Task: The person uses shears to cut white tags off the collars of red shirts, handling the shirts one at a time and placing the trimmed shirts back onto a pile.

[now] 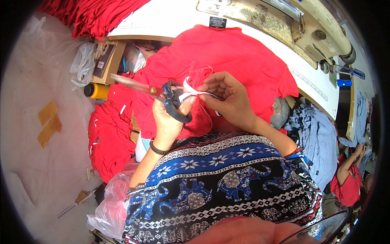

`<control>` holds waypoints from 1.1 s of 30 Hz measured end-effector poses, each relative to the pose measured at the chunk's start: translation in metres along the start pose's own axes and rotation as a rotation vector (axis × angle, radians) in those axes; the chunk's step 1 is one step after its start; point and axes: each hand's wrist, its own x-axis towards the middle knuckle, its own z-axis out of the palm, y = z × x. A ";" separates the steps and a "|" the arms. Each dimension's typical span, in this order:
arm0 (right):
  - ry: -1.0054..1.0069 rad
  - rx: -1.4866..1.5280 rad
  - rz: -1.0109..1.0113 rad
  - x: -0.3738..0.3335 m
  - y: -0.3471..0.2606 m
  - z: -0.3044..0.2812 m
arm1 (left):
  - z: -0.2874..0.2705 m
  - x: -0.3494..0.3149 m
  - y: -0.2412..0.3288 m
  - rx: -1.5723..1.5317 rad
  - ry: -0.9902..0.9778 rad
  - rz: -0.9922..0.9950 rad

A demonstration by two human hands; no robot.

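Head view shows our left hand [168,116] gripping dark-handled scissors [162,94], blades aimed at nine o'clock, while our right hand [227,97] fingers pinch a white strip [191,91] on the red garment [239,61].

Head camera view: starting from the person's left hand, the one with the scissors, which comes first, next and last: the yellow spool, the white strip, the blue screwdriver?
From the left hand:
1. White strip, just above the thumb, pinched by the right hand.
2. Yellow spool, off to the left beside the red cloth.
3. Blue screwdriver, far right on the table edge.
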 end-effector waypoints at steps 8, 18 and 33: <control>-0.081 -0.089 0.034 0.002 -0.008 -0.002 | 0.001 0.001 0.001 0.034 -0.001 0.027; -0.127 -0.206 -0.168 0.005 -0.009 -0.006 | -0.004 0.003 0.003 0.037 0.098 0.115; -0.168 -0.682 -0.294 0.008 -0.075 -0.034 | -0.009 0.009 0.034 -0.001 0.003 0.137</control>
